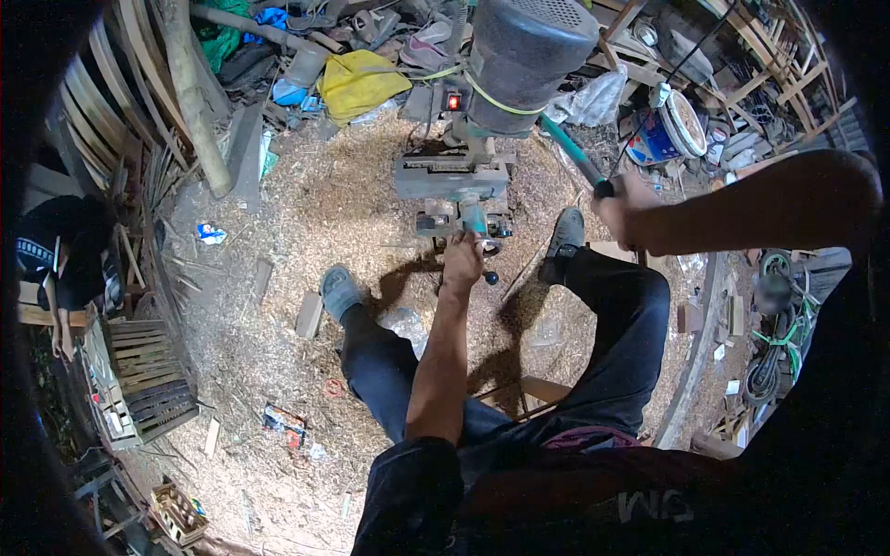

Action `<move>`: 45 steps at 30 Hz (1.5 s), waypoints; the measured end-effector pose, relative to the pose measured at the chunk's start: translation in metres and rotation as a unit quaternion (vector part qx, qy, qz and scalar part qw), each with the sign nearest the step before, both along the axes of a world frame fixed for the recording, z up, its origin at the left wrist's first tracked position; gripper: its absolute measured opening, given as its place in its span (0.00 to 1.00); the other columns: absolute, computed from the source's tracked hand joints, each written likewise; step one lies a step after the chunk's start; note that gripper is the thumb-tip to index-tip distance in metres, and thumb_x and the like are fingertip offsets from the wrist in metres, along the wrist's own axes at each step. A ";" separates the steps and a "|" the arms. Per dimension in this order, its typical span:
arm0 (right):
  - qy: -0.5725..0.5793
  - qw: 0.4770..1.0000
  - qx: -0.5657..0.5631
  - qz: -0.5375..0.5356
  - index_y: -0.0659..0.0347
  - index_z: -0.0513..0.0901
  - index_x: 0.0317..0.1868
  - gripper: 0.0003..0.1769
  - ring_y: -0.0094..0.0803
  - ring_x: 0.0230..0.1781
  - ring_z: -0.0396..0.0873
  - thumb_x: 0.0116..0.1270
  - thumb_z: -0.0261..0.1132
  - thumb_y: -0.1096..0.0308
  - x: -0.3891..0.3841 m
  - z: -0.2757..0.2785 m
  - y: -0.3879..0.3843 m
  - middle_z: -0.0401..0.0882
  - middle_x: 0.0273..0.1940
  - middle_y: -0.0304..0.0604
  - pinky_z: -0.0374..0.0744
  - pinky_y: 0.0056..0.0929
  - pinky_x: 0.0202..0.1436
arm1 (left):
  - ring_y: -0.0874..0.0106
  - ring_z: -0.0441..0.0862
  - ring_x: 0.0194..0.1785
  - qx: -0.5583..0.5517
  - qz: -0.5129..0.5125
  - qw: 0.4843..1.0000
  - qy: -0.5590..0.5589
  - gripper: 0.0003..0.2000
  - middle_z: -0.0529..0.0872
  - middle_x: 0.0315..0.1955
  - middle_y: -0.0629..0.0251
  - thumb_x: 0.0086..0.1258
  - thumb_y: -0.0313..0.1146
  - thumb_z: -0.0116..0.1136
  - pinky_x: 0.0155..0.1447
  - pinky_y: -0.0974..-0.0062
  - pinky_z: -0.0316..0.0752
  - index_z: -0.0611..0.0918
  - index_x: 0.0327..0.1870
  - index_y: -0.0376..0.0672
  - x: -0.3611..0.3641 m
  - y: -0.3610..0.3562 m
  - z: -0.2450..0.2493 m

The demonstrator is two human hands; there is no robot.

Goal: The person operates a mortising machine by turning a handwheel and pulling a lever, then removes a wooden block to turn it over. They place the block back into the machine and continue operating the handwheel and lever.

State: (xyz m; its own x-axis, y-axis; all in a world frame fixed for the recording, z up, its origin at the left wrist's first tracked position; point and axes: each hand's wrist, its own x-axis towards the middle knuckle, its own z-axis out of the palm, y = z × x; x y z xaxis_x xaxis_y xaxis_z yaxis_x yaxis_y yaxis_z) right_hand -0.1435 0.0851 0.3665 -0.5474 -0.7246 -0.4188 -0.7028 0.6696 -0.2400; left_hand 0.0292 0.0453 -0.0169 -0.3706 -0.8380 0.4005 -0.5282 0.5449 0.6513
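A bench machine with a dark motor housing (524, 56) and a grey metal vise or table (454, 179) stands before me. From its right side a green lever (572, 148) slants out to a black grip. My right hand (627, 211) is wrapped around that grip at the lever's end. My left hand (462, 259) is closed over the small handwheel (491, 247) at the machine's front, and its fingers are partly hidden by the back of the hand. A black knob (491, 278) sits just below the wheel. The tool under the housing is hard to make out.
Wood shavings (306, 204) cover the floor around my feet. A yellow sack (360, 85) lies behind the machine, with a white and blue bucket (667, 132) to the right. At left are a slatted wooden crate (148, 380) and another person (65, 255).
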 end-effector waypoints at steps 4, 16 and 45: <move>-0.058 0.996 0.030 -0.063 0.60 0.74 0.45 0.14 0.32 0.13 0.73 0.67 0.60 0.59 0.021 0.004 0.006 0.75 0.25 0.42 0.71 0.32 0.19 | 0.41 0.74 0.50 0.083 -0.027 0.996 0.031 0.13 0.78 0.41 0.39 0.64 0.32 0.52 0.55 0.47 0.69 0.76 0.44 0.32 0.006 -0.001 0.021; -0.113 0.988 -0.106 -0.004 0.60 0.67 0.49 0.14 0.27 0.15 0.69 0.69 0.60 0.64 0.004 -0.081 0.046 0.69 0.25 0.40 0.71 0.30 0.16 | 0.46 0.70 0.59 0.219 -0.001 0.975 -0.040 0.12 0.77 0.48 0.46 0.62 0.30 0.53 0.60 0.51 0.69 0.77 0.46 0.39 0.007 -0.002 0.044; -0.250 0.883 -0.391 0.068 0.61 0.69 0.52 0.13 0.28 0.26 0.75 0.68 0.57 0.74 0.019 -0.117 0.064 0.75 0.31 0.38 0.74 0.26 0.27 | 0.52 0.76 0.57 0.224 0.036 0.971 0.080 0.19 0.79 0.53 0.52 0.66 0.33 0.62 0.61 0.61 0.71 0.77 0.57 0.40 0.010 0.021 0.062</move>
